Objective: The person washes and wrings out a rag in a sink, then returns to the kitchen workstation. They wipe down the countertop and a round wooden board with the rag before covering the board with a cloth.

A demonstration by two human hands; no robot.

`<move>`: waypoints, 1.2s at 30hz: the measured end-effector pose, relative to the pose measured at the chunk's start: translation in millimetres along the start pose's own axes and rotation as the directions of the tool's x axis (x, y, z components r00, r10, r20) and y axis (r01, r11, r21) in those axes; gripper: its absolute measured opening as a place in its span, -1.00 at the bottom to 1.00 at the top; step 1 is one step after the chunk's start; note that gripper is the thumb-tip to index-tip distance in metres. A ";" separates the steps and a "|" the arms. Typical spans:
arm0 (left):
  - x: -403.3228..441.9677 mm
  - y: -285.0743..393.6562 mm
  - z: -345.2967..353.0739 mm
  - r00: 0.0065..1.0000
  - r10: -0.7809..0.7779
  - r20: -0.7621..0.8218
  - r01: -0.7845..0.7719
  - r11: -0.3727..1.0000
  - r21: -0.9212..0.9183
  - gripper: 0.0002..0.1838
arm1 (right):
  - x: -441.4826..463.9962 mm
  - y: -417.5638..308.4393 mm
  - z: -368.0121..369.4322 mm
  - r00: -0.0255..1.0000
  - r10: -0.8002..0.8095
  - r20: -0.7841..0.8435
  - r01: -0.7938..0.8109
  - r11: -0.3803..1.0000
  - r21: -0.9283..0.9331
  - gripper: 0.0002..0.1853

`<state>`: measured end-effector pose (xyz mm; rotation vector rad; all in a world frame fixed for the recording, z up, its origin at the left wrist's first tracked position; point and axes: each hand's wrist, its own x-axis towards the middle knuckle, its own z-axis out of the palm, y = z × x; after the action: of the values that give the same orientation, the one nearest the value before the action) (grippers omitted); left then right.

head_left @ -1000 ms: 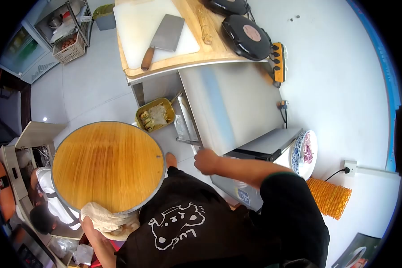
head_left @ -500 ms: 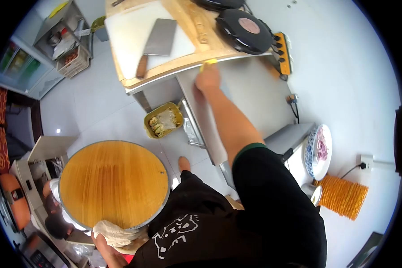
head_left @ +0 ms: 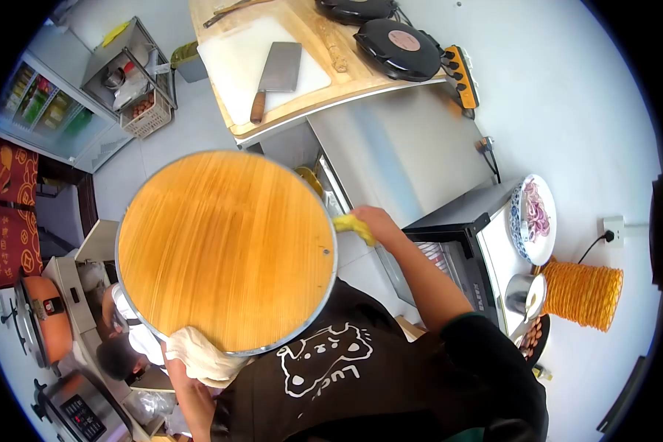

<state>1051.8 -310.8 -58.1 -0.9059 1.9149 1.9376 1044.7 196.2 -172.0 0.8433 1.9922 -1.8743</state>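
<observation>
A round wooden board (head_left: pixel 228 243) with a grey rim is raised in front of my body, its flat face turned up to me. At its lower edge my left hand (head_left: pixel 175 353) grips through a cream cloth (head_left: pixel 202 357), which hides most of the fingers. My right hand (head_left: pixel 376 223) is closed on a crumpled yellow cloth (head_left: pixel 352 227), right beside the board's right rim; whether the cloth touches the rim is hard to tell. Beyond it lies a steel counter top (head_left: pixel 435 140) with a bluish streak.
A cleaver (head_left: pixel 281 68) rests on a white cutting board (head_left: pixel 236 59) at the back, near black round griddles (head_left: pixel 401 48) and an orange power strip (head_left: pixel 460 81). On the right stand a bowl of sliced onion (head_left: pixel 534 221) and a steel pot (head_left: pixel 524 293). Another person (head_left: pixel 129 350) is low at left.
My right hand has drawn back from the steel counter to the board's right rim with the yellow cloth. The board has risen and shifted right, covering most of the green bin.
</observation>
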 end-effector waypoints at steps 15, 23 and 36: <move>65.1 27.8 47.2 0.851 0.328 0.410 -0.207 0.927 -0.312 -0.67 | -87.3 13.6 23.2 0.879 -0.094 -0.467 0.223 0.948 0.228 -0.70; 79.9 40.9 43.8 0.772 0.474 0.424 -0.352 0.874 -0.336 -0.72 | -151.0 -78.4 42.6 0.375 -0.907 -0.191 0.677 0.409 -0.612 -0.67; 67.2 66.5 37.6 0.704 0.645 0.296 -0.674 0.739 -0.008 -0.77 | -107.3 -129.5 135.9 0.375 -0.927 0.019 0.671 0.258 -0.695 -0.67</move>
<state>951.7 -296.0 -47.7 0.1554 2.3195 2.1306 1028.8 41.4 -21.8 -0.1863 3.5241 -1.1311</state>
